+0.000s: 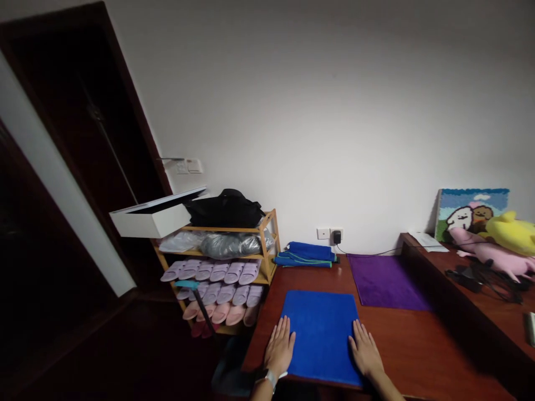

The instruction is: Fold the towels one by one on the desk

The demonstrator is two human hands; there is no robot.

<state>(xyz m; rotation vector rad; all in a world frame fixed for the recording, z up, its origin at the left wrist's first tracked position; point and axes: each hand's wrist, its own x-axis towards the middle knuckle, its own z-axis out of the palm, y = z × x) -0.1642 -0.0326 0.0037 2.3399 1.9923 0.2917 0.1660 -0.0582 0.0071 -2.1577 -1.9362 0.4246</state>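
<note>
A blue cloth lies flat on the reddish-brown wooden table, near its front edge. My left hand rests flat on the cloth's left edge, fingers stretched out, with a watch on the wrist. On the cloth's right edge lies my right hand, palm down and fingers extended. Behind, against the wall, sit folded blue cloths with green edging. A purple cloth is spread flat at the back right of the table.
Left of the table stands a wooden rack with slippers, a black bag and a white box. A black plug sits in the wall socket. On the raised right surface are a pink plush toy, a yellow one and cables.
</note>
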